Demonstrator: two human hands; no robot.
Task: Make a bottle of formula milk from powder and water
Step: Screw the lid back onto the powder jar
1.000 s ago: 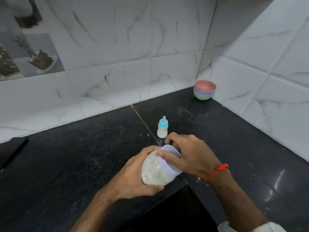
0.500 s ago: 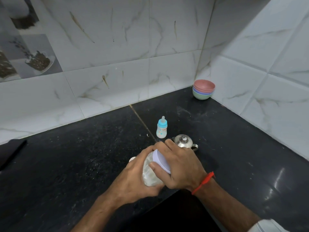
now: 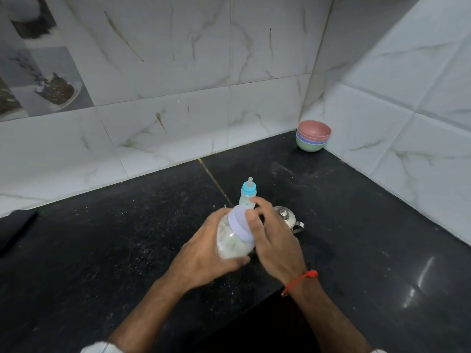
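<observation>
My left hand [image 3: 201, 253] grips a clear plastic jar of white powder [image 3: 233, 242], held tilted above the black counter. Its pale lilac lid [image 3: 238, 221] is on the jar, and my right hand [image 3: 274, 240] holds that lid with thumb and fingers around its rim. Just behind my fingers a small baby bottle [image 3: 247, 197] with a blue collar and clear teat stands upright on the counter. A small steel pot with a knobbed lid [image 3: 286, 219] sits to the right of the bottle, partly hidden by my right hand.
A stack of pastel bowls [image 3: 313, 138] stands in the far right corner against the tiled walls. The black stone counter [image 3: 114, 238] is speckled with pale powder. A dark flat object [image 3: 15, 230] lies at the left edge. The counter's front edge runs below my wrists.
Both hands and the jar have shifted slightly away from me, toward the baby bottle. My right hand has turned around the lid, and its fingers now overlap the bottle's lower part.
</observation>
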